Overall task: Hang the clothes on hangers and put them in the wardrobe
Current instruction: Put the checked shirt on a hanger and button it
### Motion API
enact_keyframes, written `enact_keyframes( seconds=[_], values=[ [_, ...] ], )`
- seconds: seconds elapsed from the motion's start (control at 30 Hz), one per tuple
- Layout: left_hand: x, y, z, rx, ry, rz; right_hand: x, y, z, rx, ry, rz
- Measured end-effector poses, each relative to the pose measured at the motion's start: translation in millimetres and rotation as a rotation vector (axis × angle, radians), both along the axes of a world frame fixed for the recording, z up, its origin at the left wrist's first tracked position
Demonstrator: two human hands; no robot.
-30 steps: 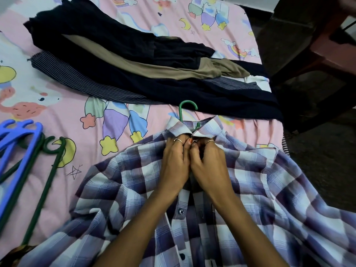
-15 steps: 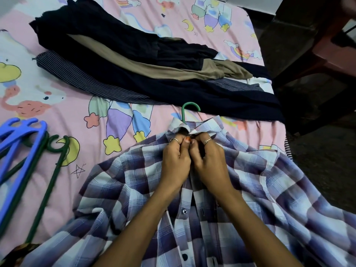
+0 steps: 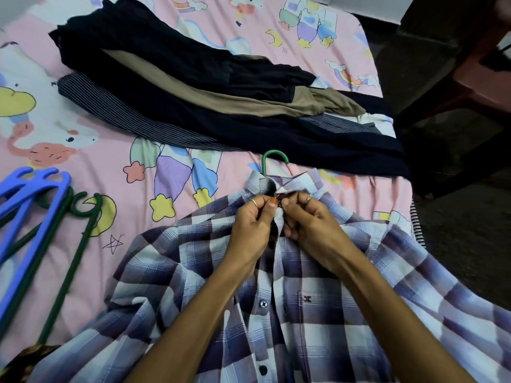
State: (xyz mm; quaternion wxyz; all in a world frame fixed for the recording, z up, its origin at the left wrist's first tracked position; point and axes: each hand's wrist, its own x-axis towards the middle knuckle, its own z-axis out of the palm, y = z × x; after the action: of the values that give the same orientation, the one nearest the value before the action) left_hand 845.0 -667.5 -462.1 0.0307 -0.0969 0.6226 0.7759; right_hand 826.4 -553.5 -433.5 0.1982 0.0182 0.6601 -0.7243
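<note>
A purple and white checked shirt (image 3: 193, 272) lies spread on the bed in front of me. A green hanger is inside it; only its hook (image 3: 272, 158) sticks out above the collar. My left hand (image 3: 253, 225) pinches the left side of the shirt front just below the collar. My right hand (image 3: 309, 219) pinches the right side, and the fingertips of both meet at the top button. The button itself is hidden by my fingers.
A pile of dark, beige and striped clothes (image 3: 221, 100) lies across the pink cartoon bedsheet (image 3: 83, 128) beyond the shirt. Spare blue hangers (image 3: 25, 205) and green hangers (image 3: 69, 261) lie at the left edge. A dark floor and red furniture (image 3: 475, 78) are to the right.
My two hands have stayed together at the collar, shifting slightly while working the top of the shirt front. The view has drifted a little.
</note>
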Motion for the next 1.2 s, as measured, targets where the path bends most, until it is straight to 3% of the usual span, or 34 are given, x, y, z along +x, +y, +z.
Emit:
enact_keyframes(
  seconds=[0.07, 0.3, 0.43, 0.57, 0.73, 0.87, 1.03, 1.2],
  values=[
    [2, 0, 3, -0.054, 0.029, -0.017, -4, 5, 5, -0.054, -0.121, 0.039],
    [10, 1, 3, -0.134, 0.070, -0.017, -13, 12, 13, 0.139, -0.213, 0.139],
    [23, 1, -2, -0.379, 0.094, -0.096, 3, 15, 12, 0.356, -0.075, 0.053],
    [31, -2, 0, -0.784, 0.218, -0.093, 24, 34, 5, 0.507, 0.089, 0.034],
    [48, -19, 16, -0.842, 0.112, 0.014, 62, 44, 11, 0.686, 0.301, -0.020],
    [73, -19, 11, -0.967, 0.002, -0.100, 95, 26, 3, 0.856, 0.479, 0.106],
    [97, -4, 5, -1.158, 0.063, -0.138, 109, 11, -13, 1.222, 0.490, 0.122],
    [97, 8, 9, -1.242, 0.076, -0.131, 95, 5, -12, 1.262, 0.436, 0.060]
  ],
)
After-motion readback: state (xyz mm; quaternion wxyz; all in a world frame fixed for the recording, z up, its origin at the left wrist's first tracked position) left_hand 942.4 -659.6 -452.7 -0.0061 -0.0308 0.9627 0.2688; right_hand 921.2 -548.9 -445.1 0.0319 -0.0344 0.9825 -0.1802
